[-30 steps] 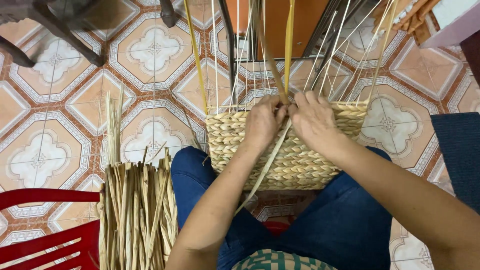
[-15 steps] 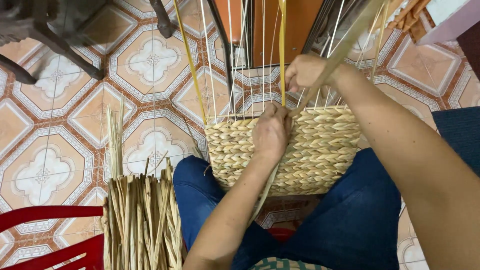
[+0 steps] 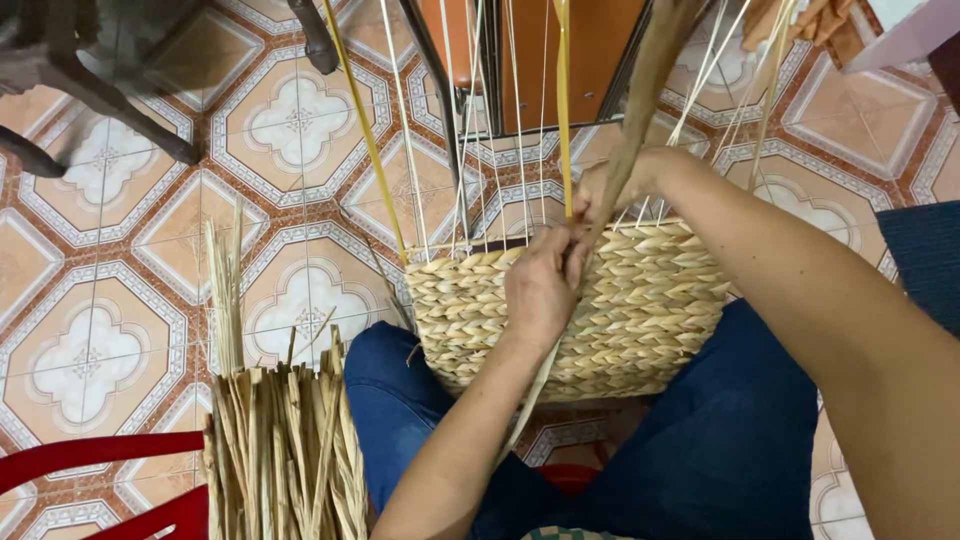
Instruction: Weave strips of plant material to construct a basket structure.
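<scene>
Since the earlier views, the right hand (image 3: 610, 185) has drawn back from the basket's front and now sits behind its far rim, fingers clamped on a long brown weaving strand (image 3: 640, 120) that rises toward the top edge of the view. The left hand (image 3: 545, 285) stays pressed on the woven basket (image 3: 650, 310) at the rim, fingers together and pinching the same strand where it meets the weave; the strand's tail runs down under the left wrist. The basket rests on the person's lap, between knees in blue trousers (image 3: 720, 450), with thin pale upright stakes (image 3: 480, 150) standing out of its rim and two yellow ones among them. Most of the right hand is hidden by the strand and the stakes, so only its knuckles show. The stakes' upper ends are cut off by the frame's top, and the basket's base is hidden against the lap. A bundle of dried straw strips (image 3: 285, 450) stands just beside the left knee, its foot cut off at the bottom edge, next to a red plastic chair (image 3: 90, 470) in the corner. Open patterned tile floor (image 3: 120, 300) lies to the left, while dark furniture legs (image 3: 110, 90) crowd the upper left.
</scene>
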